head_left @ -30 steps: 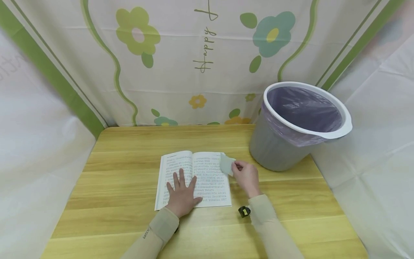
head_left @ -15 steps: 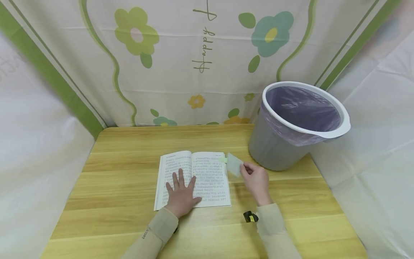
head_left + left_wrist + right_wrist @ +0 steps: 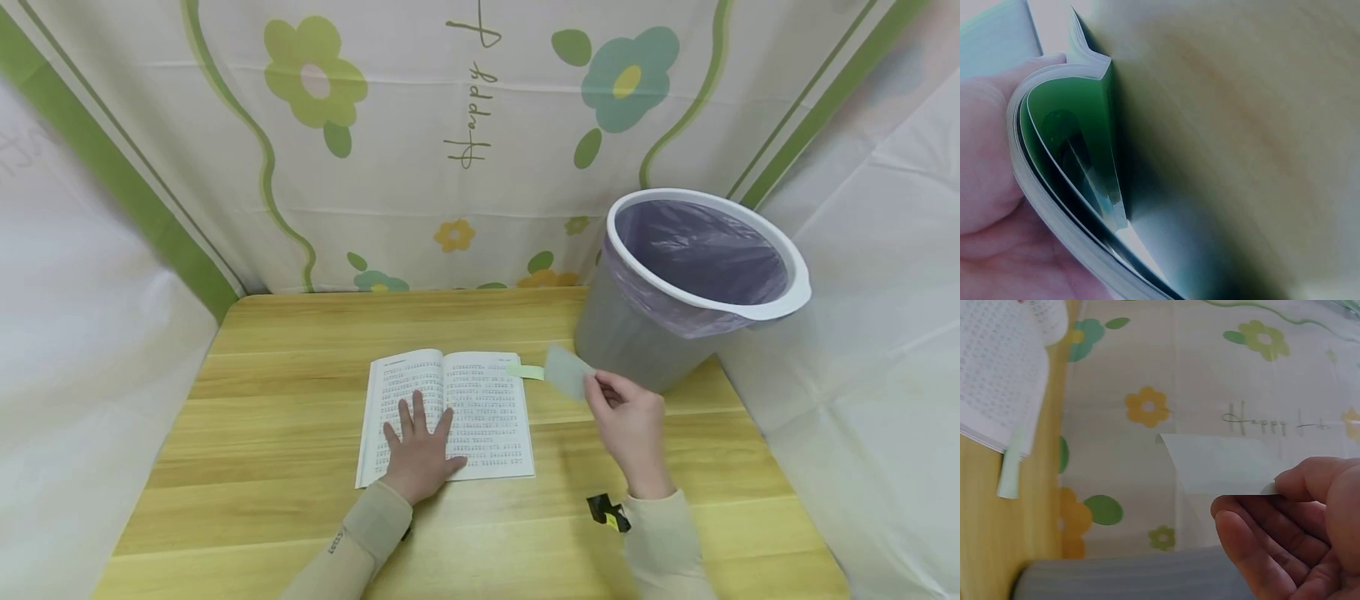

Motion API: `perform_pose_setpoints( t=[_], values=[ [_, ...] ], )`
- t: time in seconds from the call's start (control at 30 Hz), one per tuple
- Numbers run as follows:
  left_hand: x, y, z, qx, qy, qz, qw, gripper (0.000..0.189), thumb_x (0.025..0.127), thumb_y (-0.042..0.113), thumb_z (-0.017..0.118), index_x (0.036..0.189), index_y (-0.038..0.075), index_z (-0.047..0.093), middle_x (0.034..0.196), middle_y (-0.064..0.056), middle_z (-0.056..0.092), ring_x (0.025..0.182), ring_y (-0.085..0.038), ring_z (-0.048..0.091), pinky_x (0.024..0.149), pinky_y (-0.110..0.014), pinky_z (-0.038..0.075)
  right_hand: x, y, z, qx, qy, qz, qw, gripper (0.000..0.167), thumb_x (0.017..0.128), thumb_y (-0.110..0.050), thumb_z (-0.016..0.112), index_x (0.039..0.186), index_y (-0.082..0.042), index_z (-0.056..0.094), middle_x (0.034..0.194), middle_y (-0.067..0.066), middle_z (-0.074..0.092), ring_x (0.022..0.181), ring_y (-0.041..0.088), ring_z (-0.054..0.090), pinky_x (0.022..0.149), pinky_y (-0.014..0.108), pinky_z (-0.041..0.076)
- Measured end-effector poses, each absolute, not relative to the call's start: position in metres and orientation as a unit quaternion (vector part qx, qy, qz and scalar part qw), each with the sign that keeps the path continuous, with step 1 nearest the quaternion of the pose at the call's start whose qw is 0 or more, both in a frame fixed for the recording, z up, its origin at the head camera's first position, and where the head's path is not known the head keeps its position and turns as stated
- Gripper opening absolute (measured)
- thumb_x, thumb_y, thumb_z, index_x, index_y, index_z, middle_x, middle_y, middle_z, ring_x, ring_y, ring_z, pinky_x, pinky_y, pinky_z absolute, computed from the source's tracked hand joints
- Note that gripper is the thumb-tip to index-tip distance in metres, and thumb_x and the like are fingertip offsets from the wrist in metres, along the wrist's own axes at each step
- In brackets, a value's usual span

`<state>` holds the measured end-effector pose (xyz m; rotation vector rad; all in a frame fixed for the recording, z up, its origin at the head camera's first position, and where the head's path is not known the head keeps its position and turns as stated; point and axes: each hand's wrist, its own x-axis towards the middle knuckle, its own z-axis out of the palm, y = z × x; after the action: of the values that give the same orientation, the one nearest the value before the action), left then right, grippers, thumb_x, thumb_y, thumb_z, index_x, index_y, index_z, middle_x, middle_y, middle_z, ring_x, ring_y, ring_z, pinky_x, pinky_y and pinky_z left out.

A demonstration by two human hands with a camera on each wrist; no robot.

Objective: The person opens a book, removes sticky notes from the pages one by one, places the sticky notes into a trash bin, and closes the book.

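An open book (image 3: 487, 421) with printed pages lies on the table. My left hand (image 3: 420, 458) rests flat on it with fingers spread across the left page and gutter. In the left wrist view the book's pages (image 3: 1025, 159) bow up beside this hand. A pale green paper strip (image 3: 529, 372) lies on the upper right page and juts past its edge. To the right of the book, my right hand (image 3: 632, 421) pinches a thin pale green sheet (image 3: 1222, 464) by one corner between thumb and fingertips. The sheet hangs in the air, apart from the book.
A grey trash bin (image 3: 645, 342) with a purple liner and white rim stands at the table's back right, close to the right hand. Behind the wooden table (image 3: 262, 375) hangs a flower-printed curtain (image 3: 405, 200).
My right hand has moved right, away from the book, carrying the pale green sheet. The strip at the page edge has come into view. My left hand stays in place.
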<state>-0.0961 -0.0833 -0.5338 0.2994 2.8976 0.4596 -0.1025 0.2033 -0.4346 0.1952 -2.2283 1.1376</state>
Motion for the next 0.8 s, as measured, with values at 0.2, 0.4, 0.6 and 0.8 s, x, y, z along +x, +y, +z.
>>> perform_pose_setpoints(
  t=[0.2, 0.4, 0.6, 0.8],
  values=[
    [-0.096, -0.083, -0.532, 0.103, 0.977, 0.16, 0.098, 0.08, 0.091, 0.051, 0.066, 0.154, 0.011, 0.037, 0.158, -0.035, -0.003, 0.142, -0.058, -0.003, 0.103, -0.079, 0.01, -0.095, 0.212, -0.407, 0.089, -0.826, 0.422, 0.364, 0.008, 0.083, 0.007, 0.074, 0.089, 0.01, 0.075, 0.08, 0.021, 0.073, 0.069, -0.002, 0.065, 0.062, 0.008, 0.05],
    [-0.096, -0.083, -0.533, 0.101, 0.976, 0.164, 0.098, 0.08, 0.09, 0.051, 0.067, 0.154, 0.011, 0.037, 0.158, -0.036, -0.004, 0.142, -0.058, -0.004, 0.103, -0.079, 0.009, -0.089, 0.223, -0.381, 0.104, -0.801, 0.426, 0.408, 0.01, 0.079, 0.012, 0.074, 0.089, 0.012, 0.075, 0.083, 0.022, 0.072, 0.076, -0.012, 0.062, 0.067, 0.007, 0.05],
    [-0.097, -0.083, -0.534, 0.101, 0.976, 0.167, 0.1, 0.081, 0.091, 0.051, 0.066, 0.154, 0.011, 0.036, 0.158, -0.035, -0.006, 0.142, -0.058, -0.006, 0.102, -0.08, 0.007, -0.085, 0.235, -0.353, 0.101, -0.785, 0.411, 0.453, 0.01, 0.08, 0.01, 0.073, 0.09, 0.012, 0.075, 0.086, 0.025, 0.072, 0.079, -0.008, 0.065, 0.072, 0.009, 0.05],
    [-0.096, -0.084, -0.535, 0.102, 0.976, 0.164, 0.099, 0.081, 0.091, 0.051, 0.066, 0.154, 0.011, 0.036, 0.158, -0.035, -0.005, 0.142, -0.058, -0.005, 0.102, -0.08, 0.008, -0.087, 0.25, -0.327, 0.077, -0.772, 0.395, 0.492, 0.011, 0.082, 0.003, 0.074, 0.091, 0.009, 0.076, 0.086, 0.023, 0.072, 0.077, -0.007, 0.066, 0.072, 0.009, 0.05]
  ],
)
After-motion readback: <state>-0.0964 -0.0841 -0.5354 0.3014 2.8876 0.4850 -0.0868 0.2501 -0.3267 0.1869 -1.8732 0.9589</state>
